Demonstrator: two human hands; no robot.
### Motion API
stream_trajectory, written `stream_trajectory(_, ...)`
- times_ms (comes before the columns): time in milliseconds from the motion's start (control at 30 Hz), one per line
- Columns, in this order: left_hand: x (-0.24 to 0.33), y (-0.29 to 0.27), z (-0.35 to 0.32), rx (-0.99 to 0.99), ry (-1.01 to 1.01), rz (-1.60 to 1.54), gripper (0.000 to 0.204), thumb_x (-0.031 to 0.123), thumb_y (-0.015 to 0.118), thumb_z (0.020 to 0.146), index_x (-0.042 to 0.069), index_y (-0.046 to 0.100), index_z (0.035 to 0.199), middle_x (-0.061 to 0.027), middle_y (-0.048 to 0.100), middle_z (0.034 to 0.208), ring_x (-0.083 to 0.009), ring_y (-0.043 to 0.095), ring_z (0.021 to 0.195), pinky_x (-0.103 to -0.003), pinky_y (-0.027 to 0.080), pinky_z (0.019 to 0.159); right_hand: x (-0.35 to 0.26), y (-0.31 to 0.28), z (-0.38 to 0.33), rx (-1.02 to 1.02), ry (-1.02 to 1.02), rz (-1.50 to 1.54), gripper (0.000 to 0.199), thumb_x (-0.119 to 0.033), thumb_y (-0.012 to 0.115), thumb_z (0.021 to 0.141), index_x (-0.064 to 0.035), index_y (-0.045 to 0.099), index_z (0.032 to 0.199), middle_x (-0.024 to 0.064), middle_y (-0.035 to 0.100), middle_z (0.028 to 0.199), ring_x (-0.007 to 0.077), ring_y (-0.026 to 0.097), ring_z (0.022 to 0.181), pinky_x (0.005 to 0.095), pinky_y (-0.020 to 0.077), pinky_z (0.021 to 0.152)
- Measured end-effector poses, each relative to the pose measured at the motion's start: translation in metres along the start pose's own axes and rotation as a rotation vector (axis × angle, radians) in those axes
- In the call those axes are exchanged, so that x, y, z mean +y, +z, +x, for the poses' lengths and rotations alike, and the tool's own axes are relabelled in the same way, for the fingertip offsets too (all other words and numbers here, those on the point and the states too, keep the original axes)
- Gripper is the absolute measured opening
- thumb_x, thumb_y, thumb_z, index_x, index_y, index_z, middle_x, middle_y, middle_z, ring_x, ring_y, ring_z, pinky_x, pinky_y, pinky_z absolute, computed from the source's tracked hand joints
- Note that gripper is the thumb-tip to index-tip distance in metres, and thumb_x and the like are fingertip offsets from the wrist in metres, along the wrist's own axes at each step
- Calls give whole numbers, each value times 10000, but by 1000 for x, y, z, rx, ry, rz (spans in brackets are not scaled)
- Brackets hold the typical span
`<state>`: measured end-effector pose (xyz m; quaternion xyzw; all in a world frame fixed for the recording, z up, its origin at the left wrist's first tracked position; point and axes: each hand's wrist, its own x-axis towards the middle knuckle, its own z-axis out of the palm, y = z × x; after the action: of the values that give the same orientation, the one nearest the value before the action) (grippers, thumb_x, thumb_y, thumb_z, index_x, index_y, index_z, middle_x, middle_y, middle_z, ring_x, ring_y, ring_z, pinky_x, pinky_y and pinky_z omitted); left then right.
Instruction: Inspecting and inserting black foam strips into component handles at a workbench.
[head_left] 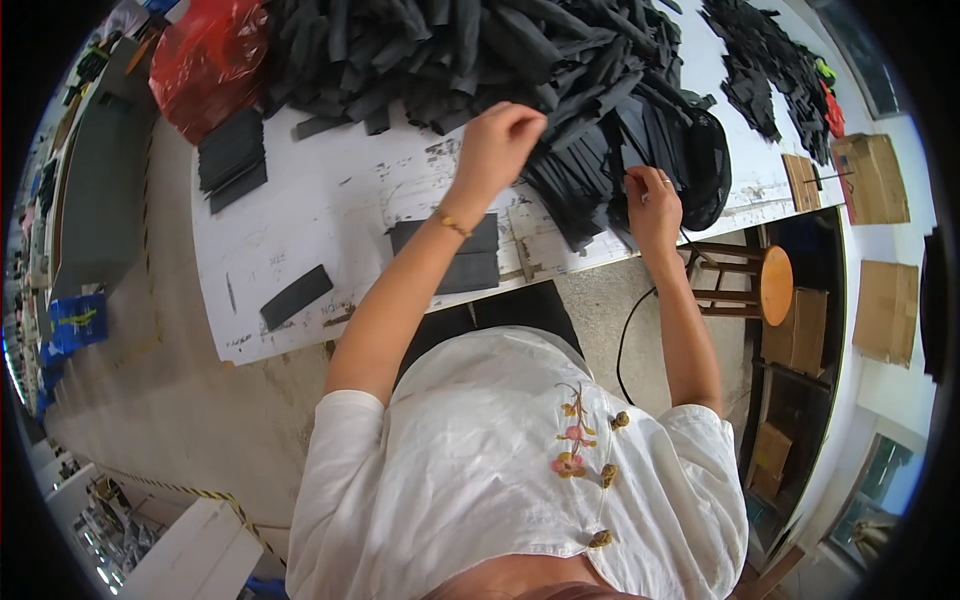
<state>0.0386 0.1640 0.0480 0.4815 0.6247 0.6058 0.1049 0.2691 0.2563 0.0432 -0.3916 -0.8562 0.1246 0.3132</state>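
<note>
My left hand is raised over the white table, at the near edge of a big heap of dark rolled fabric strips. Its fingers are curled together, and whatever they may hold is hidden. Further right, my right hand pinches the edge of a black fabric piece among fanned-out flat black pieces. Below my left wrist lies a small stack of dark rectangular pieces, partly covered by the forearm. One single dark strip rests near the table's front left edge.
At the left stand a neat stack of black pieces and a red plastic bag. A second dark heap lies at the far right. Beside the table are a wooden stool, a black cable and cardboard boxes.
</note>
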Motion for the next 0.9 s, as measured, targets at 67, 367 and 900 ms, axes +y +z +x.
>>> stream_trajectory(67, 6, 31, 13, -62, 94, 55, 152, 158, 727, 798, 23, 667, 830, -101, 640, 782, -270, 636, 730, -349, 501, 677, 9, -3, 9, 29, 0, -7, 66, -81, 633, 860, -47, 649, 915, 114, 639, 850, 326, 624, 746, 387, 498, 653)
stream_trajectory(367, -45, 97, 45, -64, 171, 724, 210, 198, 718, 806, 31, 650, 912, -128, 602, 943, -327, 605, 927, -404, 513, 796, 50, 9, 59, 109, -112, -275, 185, -199, 645, 860, -39, 678, 948, 152, 631, 925, 355, 587, 889, 427, 496, 757)
stream_trajectory(900, -12, -37, -36, 286, -339, -41, 280, 272, 534, 994, 6, 566, 1075, -66, 597, 689, -163, 565, 596, -291, 452, 574, 50, 45, 53, -49, -535, -421, 77, -122, 614, 815, -49, 630, 796, 83, 556, 887, 255, 531, 897, 371, 443, 735)
